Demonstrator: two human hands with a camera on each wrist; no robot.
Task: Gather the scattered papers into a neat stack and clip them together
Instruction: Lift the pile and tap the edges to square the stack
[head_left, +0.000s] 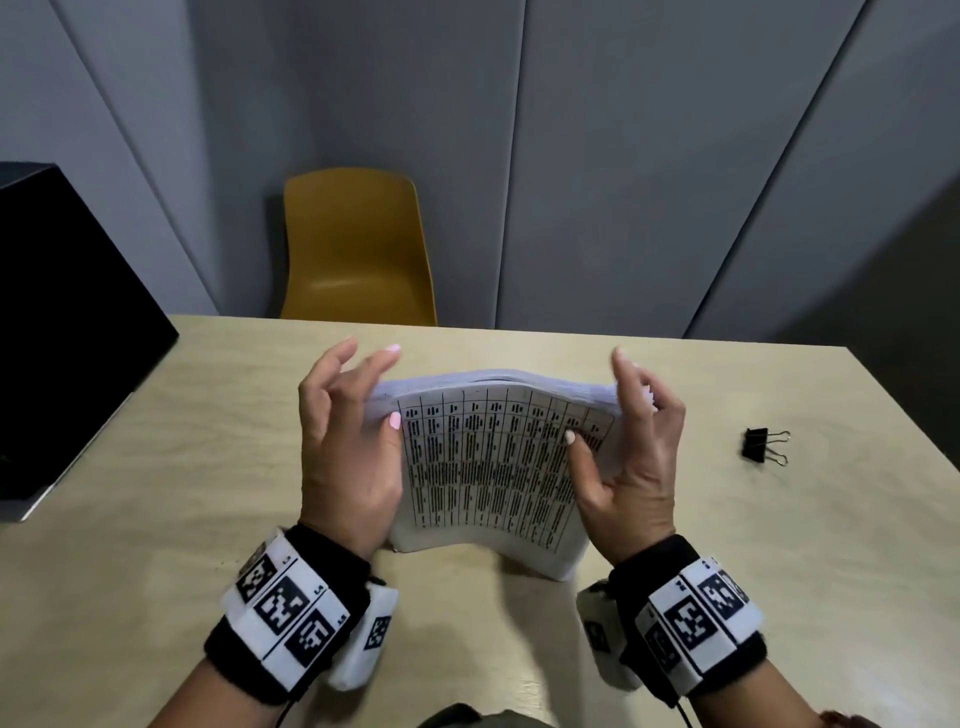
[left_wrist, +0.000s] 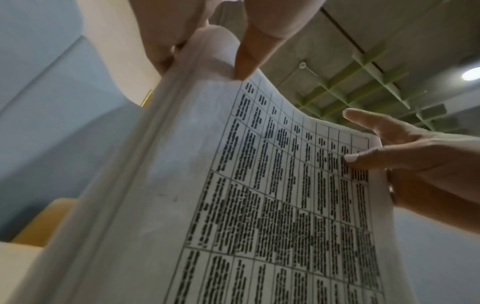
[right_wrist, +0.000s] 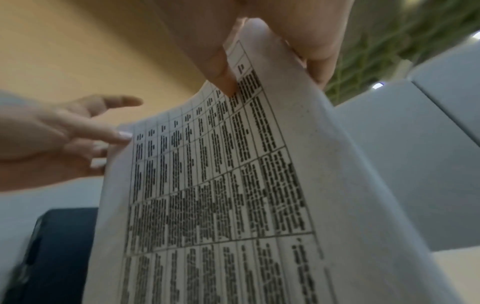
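Observation:
A thick stack of white papers (head_left: 493, 462) stands on its bottom edge on the beige table (head_left: 156, 519), bowed toward me, its front sheet printed with a black table of text. My left hand (head_left: 353, 415) holds the stack's upper left side, thumb on the front and fingers behind. On the upper right side my right hand (head_left: 623, 431) pinches it the same way. Both wrist views show the printed sheet (left_wrist: 285, 195) (right_wrist: 221, 185) close up, each with a thumb pressed on its top corner. A black binder clip (head_left: 763, 445) lies on the table to the right, apart from both hands.
A black box (head_left: 62, 322) sits on the table's left end. A mustard-yellow chair (head_left: 358, 249) stands behind the far edge, against grey wall panels. The table's right edge runs just past the clip.

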